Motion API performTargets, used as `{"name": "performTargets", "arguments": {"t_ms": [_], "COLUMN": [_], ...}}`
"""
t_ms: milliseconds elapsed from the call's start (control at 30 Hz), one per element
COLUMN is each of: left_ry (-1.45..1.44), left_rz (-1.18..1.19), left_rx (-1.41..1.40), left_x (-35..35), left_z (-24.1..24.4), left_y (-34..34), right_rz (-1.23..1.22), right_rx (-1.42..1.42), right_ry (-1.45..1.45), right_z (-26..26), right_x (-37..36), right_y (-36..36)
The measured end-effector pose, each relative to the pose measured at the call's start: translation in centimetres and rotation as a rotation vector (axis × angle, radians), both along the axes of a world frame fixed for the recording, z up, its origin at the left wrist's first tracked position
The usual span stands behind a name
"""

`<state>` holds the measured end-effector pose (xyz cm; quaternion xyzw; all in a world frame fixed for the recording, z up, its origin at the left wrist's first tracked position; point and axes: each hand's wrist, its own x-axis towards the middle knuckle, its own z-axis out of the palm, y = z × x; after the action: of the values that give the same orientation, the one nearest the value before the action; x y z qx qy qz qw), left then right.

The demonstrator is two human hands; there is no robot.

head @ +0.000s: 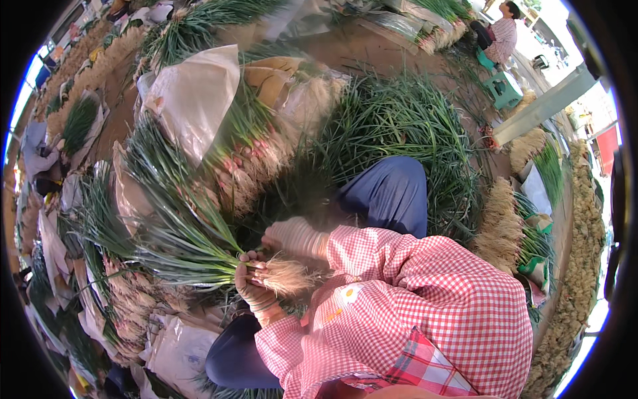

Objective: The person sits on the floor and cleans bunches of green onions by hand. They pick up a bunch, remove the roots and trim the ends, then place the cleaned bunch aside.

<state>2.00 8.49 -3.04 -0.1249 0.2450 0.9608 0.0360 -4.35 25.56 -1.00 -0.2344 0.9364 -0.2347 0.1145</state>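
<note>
My left hand [254,287], its fingers and wrist wrapped in pale bands, grips a bunch of green onions [209,264] just above the white bulbs. The long green leaves fan out to the left, and the bushy pale roots [286,277] point towards my chest. My right hand [294,237], also banded, is beside the bulb end on the far side of the bunch. It looks blurred with its fingers curled, and whether anything is between them is hidden. Beyond the bunch lies a stack of green onions with reddish bulbs [254,159], partly covered by a pale sheet [199,99].
A large heap of loose green leaves [398,124] lies beyond my knee [389,194]. More rooted bundles [129,294] and a plastic-covered sheet [182,349] lie to the left. Further off are a green plastic stool [503,90], a post [543,104] and a seated person [501,37].
</note>
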Motion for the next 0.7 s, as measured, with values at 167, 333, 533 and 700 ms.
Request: {"name": "performTargets", "arguments": {"t_ms": [167,333,533,700], "left_ry": [0.1,0.224,0.137,0.315], "left_rz": [-0.025,-0.061,0.067,-0.121], "left_rx": [0.409,0.738,0.546,0.541], "left_x": [1.9,2.9,2.8,2.3], "left_z": [1.3,0.5,1.4,1.1], "left_y": [-1.3,2.0,1.7,0.8], "right_rz": [-0.489,-0.11,-0.627,-0.761], "right_rx": [0.261,-1.201,-1.287,-1.405], "right_ry": [-0.371,-1.619,-1.471,-0.69], "right_z": [-2.5,2.4,1.3,-0.4], "right_x": [-5.5,-2.7,-0.2,-1.2], "right_y": [4.7,-3.5,-6.3,-5.3]}}
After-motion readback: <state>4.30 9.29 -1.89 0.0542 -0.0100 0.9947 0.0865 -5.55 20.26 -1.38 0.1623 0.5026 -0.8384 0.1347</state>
